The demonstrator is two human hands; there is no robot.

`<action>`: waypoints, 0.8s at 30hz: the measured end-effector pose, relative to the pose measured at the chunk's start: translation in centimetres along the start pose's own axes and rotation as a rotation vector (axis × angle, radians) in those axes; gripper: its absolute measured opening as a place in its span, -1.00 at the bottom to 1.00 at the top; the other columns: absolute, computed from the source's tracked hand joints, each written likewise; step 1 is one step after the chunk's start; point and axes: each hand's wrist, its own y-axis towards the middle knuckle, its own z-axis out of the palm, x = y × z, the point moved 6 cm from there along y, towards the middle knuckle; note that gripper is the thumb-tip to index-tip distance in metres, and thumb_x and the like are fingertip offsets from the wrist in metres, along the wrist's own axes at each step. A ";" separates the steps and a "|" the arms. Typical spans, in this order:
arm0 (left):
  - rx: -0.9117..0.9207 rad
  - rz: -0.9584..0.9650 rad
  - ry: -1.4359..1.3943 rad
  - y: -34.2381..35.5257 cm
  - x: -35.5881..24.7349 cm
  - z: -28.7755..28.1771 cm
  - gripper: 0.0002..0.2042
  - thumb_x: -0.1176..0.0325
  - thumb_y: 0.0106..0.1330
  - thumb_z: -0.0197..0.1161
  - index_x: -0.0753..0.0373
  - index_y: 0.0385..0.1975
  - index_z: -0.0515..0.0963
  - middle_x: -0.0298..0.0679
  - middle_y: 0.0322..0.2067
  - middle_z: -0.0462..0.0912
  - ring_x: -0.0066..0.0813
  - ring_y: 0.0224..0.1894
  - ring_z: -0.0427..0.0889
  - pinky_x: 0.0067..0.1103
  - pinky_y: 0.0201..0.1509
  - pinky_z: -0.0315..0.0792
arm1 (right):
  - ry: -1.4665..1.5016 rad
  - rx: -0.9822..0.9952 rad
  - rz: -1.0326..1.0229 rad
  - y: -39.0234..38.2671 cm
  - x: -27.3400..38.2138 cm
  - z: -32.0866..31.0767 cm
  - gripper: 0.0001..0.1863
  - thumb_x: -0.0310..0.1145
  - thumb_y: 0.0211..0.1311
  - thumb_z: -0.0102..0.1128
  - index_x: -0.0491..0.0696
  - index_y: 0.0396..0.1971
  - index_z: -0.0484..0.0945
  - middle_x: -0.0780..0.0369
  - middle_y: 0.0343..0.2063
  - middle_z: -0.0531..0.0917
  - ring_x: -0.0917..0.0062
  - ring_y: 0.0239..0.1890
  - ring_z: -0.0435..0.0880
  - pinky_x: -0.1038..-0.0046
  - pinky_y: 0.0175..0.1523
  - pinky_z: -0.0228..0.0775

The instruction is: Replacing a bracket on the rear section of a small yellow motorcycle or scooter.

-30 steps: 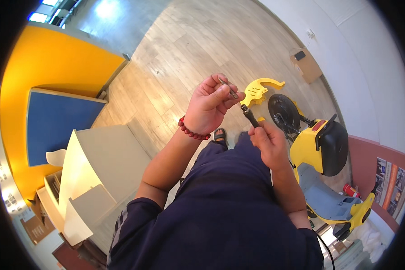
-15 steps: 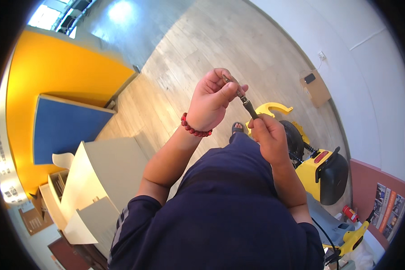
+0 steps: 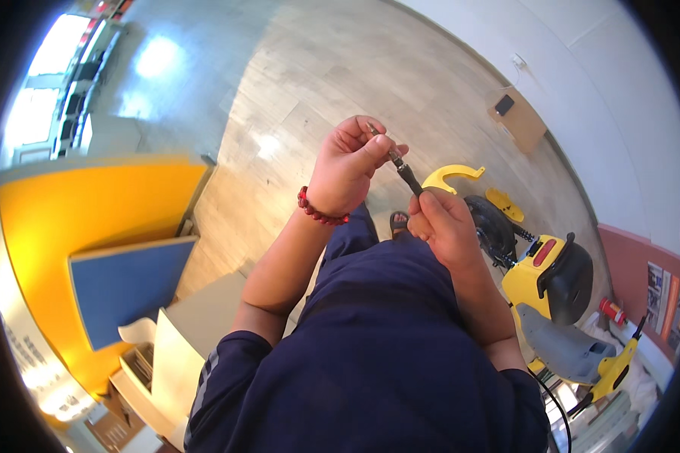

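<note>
The left hand (image 3: pixel 351 164) pinched a slim metal piece (image 3: pixel 395 156), and the right hand (image 3: pixel 449 228) was closed around a dark handle (image 3: pixel 409 179). The handle's upper end seemed to touch the metal piece's lower end, both being in the air above the floor (image 3: pixel 317 87). A curved yellow part (image 3: pixel 447 175) lay beyond the right hand, near a yellow and grey scooter (image 3: pixel 557 341).

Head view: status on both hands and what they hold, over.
Left hand pinching small metal piece. Right hand gripping dark handle. Piece at handle's tip; seating unclear. Nothing blocking; yellow scooter to the right.
</note>
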 end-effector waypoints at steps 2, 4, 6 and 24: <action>0.048 -0.110 -0.014 2.4 -0.1 -1.4 -0.93 0.56 0.23 0.06 0.23 -0.35 0.42 -0.31 -0.46 0.55 -0.52 -0.32 0.58 -0.36 0.05 0.42 | -0.006 -0.037 -0.009 2.0 0.9 0.2 -0.70 -0.27 0.31 -0.11 -0.16 -0.52 0.42 0.41 -0.80 0.28 0.79 -0.75 0.16 0.68 -0.60 0.00; 0.094 -0.108 0.012 4.7 -1.2 -2.9 -0.96 0.55 0.22 0.08 0.24 -0.39 0.43 -0.30 -0.47 0.56 -0.52 -0.32 0.58 -0.38 0.02 0.44 | -0.014 -0.073 -0.021 3.9 1.4 0.8 -0.70 -0.26 0.31 -0.11 -0.16 -0.51 0.42 0.41 -0.80 0.27 0.79 -0.75 0.14 0.68 -0.61 -0.01; 0.239 -0.133 0.068 7.2 -2.5 -3.5 -0.97 0.54 0.21 0.11 0.26 -0.40 0.44 -0.29 -0.49 0.56 -0.52 -0.35 0.58 -0.38 0.01 0.45 | 0.043 -0.051 0.026 6.2 1.6 1.4 -0.70 -0.27 0.32 -0.12 -0.17 -0.51 0.42 0.41 -0.80 0.28 0.80 -0.75 0.16 0.68 -0.61 0.00; 0.423 -0.271 0.100 22.9 -1.5 -0.4 -0.77 0.30 0.37 -0.09 0.28 -0.44 0.42 -0.31 -0.50 0.48 -0.58 -0.40 0.47 -0.44 -0.05 0.43 | -0.037 -0.656 -0.288 15.4 7.5 0.5 -0.75 -0.33 0.31 -0.15 -0.13 -0.51 0.41 0.42 -0.75 0.30 0.79 -0.71 0.23 0.68 -0.58 0.07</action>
